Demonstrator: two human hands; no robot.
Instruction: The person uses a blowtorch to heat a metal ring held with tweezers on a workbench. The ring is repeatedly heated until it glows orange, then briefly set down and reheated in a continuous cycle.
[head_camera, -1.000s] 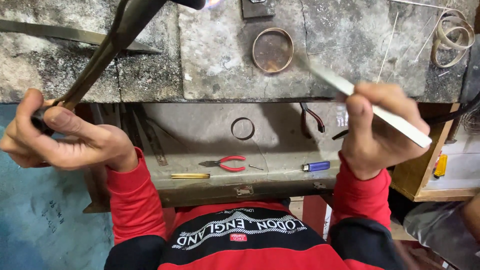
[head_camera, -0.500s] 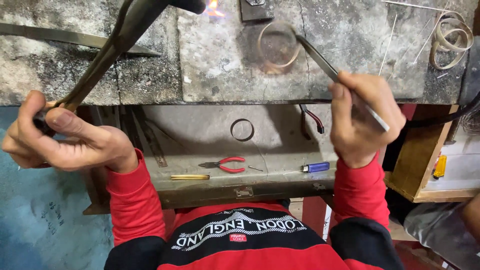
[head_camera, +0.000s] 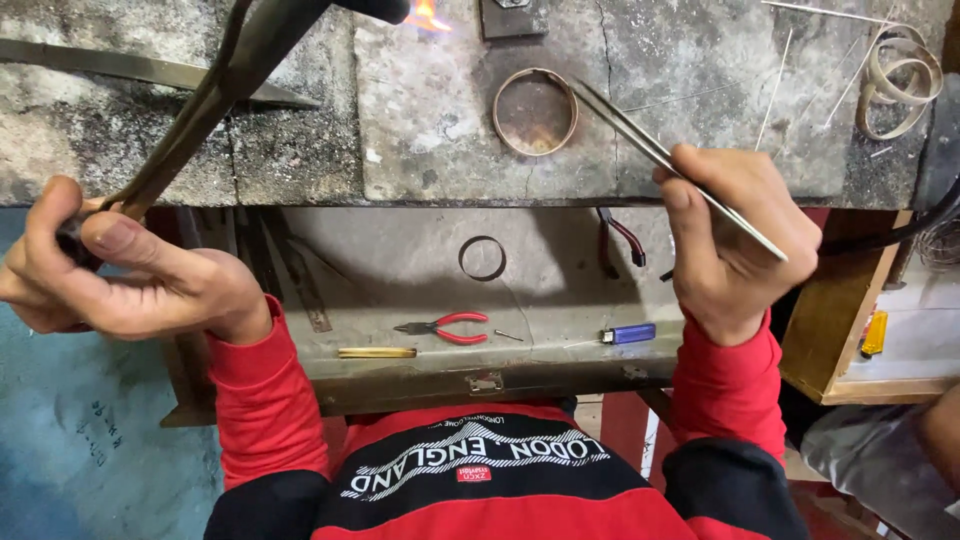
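Gripping a dark torch handle (head_camera: 200, 100), the left hand (head_camera: 120, 270) is seen at the near left edge of the stone desk (head_camera: 300, 140), its fingers (head_camera: 130, 240) wrapped tight around the grip while the nozzle end runs up and away toward a small orange flame (head_camera: 427, 15) at the far edge. Long metal tweezers (head_camera: 660, 155) are pinched between thumb and fingers of the right hand (head_camera: 740, 235), and their tips are laid against the right rim of a metal ring (head_camera: 535, 111) that lies flat on the desk, just nearer than the flame. Whether the tweezer tips are closed on the rim cannot be told. Thin wire rods (head_camera: 775, 90) and coiled metal strips (head_camera: 900, 80) are seen well to the right of the ring. Below the desk's near edge, a tray (head_camera: 400, 270) is shown carrying a dark loop (head_camera: 483, 258), red-handled pliers (head_camera: 445, 326), a brass-coloured bar (head_camera: 377, 352) and a blue lighter (head_camera: 628, 334). Red sleeves (head_camera: 260, 400) are worn on both arms.
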